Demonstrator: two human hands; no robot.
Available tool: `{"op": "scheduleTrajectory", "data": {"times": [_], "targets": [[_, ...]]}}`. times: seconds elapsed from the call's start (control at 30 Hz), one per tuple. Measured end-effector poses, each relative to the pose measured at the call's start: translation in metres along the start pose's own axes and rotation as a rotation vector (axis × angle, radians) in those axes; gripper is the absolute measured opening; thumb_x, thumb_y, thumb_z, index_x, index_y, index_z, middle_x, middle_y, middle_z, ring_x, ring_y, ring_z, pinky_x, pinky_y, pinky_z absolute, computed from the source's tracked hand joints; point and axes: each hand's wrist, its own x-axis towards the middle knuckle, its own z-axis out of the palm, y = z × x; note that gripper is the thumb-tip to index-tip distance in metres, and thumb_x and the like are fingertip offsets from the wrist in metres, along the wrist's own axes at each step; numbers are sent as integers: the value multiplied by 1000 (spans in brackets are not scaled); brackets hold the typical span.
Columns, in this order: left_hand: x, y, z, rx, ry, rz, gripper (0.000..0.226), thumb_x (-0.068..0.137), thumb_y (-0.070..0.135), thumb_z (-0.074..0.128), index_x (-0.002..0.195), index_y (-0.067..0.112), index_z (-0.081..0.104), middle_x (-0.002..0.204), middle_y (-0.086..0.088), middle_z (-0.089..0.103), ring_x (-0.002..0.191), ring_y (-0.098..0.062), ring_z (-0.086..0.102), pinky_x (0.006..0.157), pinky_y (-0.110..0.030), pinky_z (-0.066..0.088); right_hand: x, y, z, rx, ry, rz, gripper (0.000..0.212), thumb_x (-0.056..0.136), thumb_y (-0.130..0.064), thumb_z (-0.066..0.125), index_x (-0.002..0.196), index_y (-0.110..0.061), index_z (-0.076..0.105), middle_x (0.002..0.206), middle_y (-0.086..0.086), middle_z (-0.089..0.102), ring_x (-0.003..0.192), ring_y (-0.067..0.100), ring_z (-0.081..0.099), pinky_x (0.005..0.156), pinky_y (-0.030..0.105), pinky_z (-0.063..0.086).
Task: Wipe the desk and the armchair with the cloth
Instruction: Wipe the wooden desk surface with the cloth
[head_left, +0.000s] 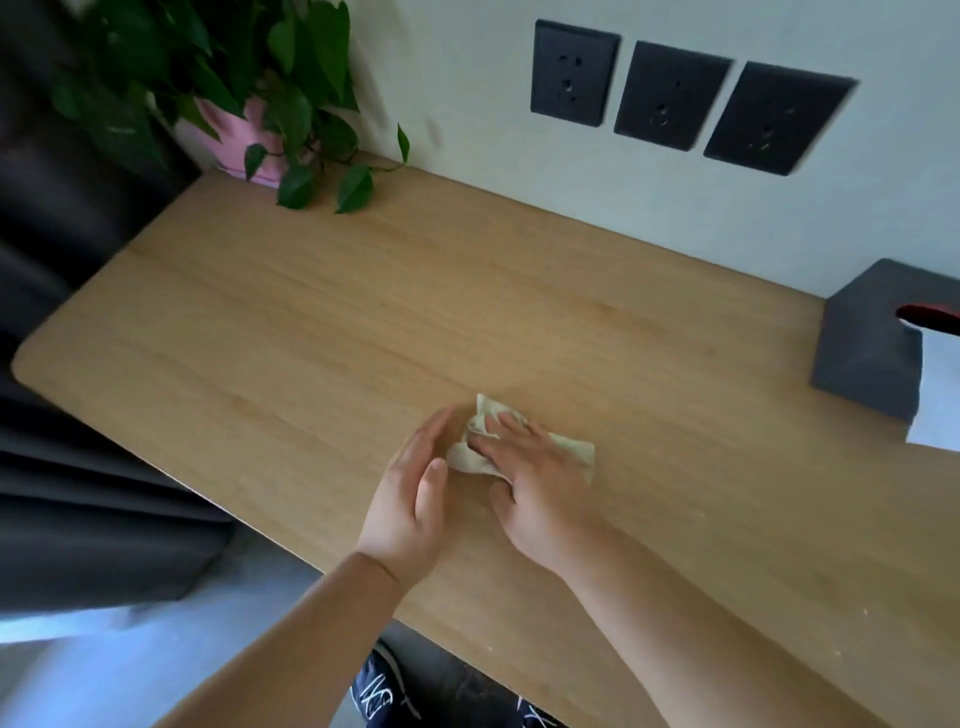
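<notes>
One small, limp, crumpled cloth (519, 447) lay mid-tabletop (311, 322), pinned flat under spread right-hand (540, 488) fingers (506, 423), left hand (415, 488) open beside, gripping nothing; best bunched anywhere.

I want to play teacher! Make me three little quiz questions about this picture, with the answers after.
1. True or false: the right hand is pressing the cloth flat on the desk.
2. How many dark wall sockets are above the desk?
3. Which is at the desk's far left corner? A) the plant in a pink pot B) the dark tissue box

Key:
1. True; the left hand is open beside the cloth.
2. Three
3. A
</notes>
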Motion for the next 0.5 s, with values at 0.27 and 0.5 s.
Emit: {"op": "scheduleTrajectory", "data": {"times": [0.27, 0.5], "targets": [[-62, -8, -9, 145, 142, -92, 59, 104, 40, 26, 154, 13, 43, 159, 10, 41, 152, -12, 33, 124, -38, 27, -37, -43, 15, 339, 115, 259, 47, 87, -38, 46, 129, -49, 62, 97, -26, 75, 85, 0, 71, 78, 25, 56], [-58, -28, -33, 760, 0, -135, 65, 101, 41, 25, 161, 17, 29, 171, 1, 20, 160, -17, 9, 129, -47, 12, 71, -17, -20, 163, 76, 98, 50, 92, -19, 44, 133, -40, 64, 129, -12, 70, 106, 2, 65, 93, 16, 46]]}}
